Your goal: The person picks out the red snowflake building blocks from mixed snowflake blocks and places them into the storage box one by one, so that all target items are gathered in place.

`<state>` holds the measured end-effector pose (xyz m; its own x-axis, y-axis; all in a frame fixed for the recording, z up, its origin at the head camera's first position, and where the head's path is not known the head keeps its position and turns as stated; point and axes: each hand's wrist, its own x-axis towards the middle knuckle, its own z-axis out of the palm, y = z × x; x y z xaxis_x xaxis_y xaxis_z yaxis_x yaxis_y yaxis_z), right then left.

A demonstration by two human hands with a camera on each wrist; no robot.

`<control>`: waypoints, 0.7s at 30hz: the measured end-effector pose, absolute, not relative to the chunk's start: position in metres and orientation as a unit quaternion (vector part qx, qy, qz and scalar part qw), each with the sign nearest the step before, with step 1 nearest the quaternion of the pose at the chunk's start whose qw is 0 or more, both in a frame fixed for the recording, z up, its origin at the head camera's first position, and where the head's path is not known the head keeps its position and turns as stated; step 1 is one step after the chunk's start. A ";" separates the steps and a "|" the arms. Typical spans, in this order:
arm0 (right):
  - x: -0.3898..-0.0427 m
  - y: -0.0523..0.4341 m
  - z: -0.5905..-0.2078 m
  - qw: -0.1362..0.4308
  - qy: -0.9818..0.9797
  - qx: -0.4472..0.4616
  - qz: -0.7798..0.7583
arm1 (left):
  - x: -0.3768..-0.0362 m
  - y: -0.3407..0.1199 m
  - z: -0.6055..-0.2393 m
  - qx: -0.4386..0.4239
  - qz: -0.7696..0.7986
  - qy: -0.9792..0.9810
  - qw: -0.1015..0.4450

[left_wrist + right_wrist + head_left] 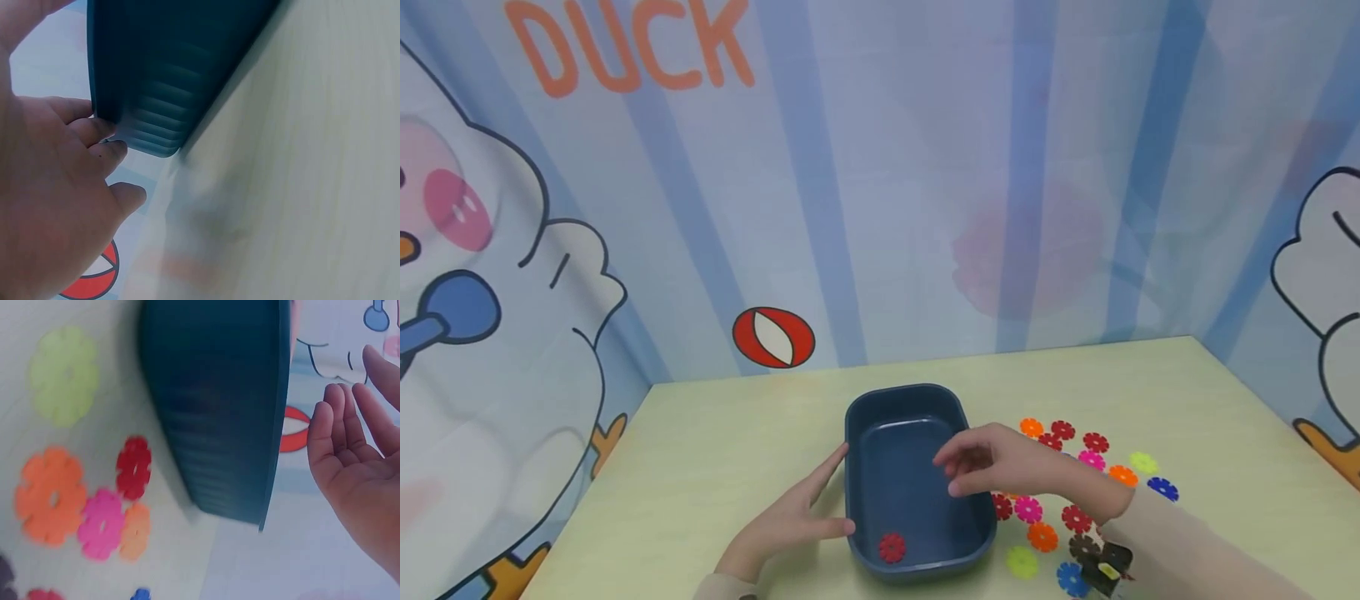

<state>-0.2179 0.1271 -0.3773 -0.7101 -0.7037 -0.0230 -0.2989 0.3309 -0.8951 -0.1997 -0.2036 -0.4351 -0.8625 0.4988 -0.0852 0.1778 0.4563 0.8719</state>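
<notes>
**Hands at the blue bin, one red piece inside**

Left hand lies flat on the table, fingers straight, fingertips touching the bin's outer left wall. Right hand hovers over the bin's right rim, fingers loosely extended, holding nothing; the right wrist view shows the palm bare and relaxed.

Dark blue bin stands near the table's front edge, about midway along it. One red flower disc rests on its floor at the front left corner.

Loose flower discs, red, orange, pink, yellow-green, blue and brown, lie scattered on the table just right of the bin, toward the front right corner.

Backdrop: duck-print curtain.
</notes>
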 end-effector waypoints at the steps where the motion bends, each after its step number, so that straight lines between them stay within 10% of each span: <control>1: -0.218 0.131 -0.378 0.203 0.789 -0.317 -0.486 | -0.200 -0.204 -0.435 0.203 0.481 0.836 0.167; 21: -0.228 0.175 -0.416 0.184 0.812 -0.240 -0.500 | -0.201 -0.203 -0.437 0.206 0.484 0.834 0.166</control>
<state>-0.2281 0.1754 -0.4163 -0.8166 -0.5742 -0.0589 -0.2060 0.3852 -0.8995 -0.2011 -0.2026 -0.4370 -0.8604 0.5037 -0.0772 0.1826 0.4462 0.8761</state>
